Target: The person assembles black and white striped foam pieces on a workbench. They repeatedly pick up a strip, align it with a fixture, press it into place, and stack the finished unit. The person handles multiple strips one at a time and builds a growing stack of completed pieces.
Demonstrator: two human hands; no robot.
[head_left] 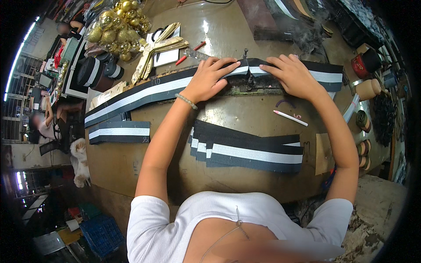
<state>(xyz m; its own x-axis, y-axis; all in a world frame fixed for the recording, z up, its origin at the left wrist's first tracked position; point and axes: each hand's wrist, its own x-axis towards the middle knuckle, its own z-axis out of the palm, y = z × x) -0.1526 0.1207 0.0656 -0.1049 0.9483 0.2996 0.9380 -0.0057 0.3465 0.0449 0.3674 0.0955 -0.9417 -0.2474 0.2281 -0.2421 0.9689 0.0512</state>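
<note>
A long strip of webbing [149, 95], black and dark grey with a white stripe, runs across the table's far side. My left hand [209, 79] holds it left of a small dark metal fixture [250, 82], fingers stretched over the band and thumb in front. On the fixture's other side, my right hand [293, 75] holds the strip with fingers spread on it; its thumb is mostly hidden. Between my fingertips the band rises to a peak at the upright metal piece, where a dark gap or fold shows. I cannot tell whether it is cut through.
Nearer me lies a fanned stack of cut webbing pieces [256, 151], with a single piece [119, 131] at the left. A white pencil [290, 118] rests by my right forearm. Beyond are a red pen [181, 60], pale gloves [160, 50], bagged gold ornaments [116, 28] and smoke [313, 35].
</note>
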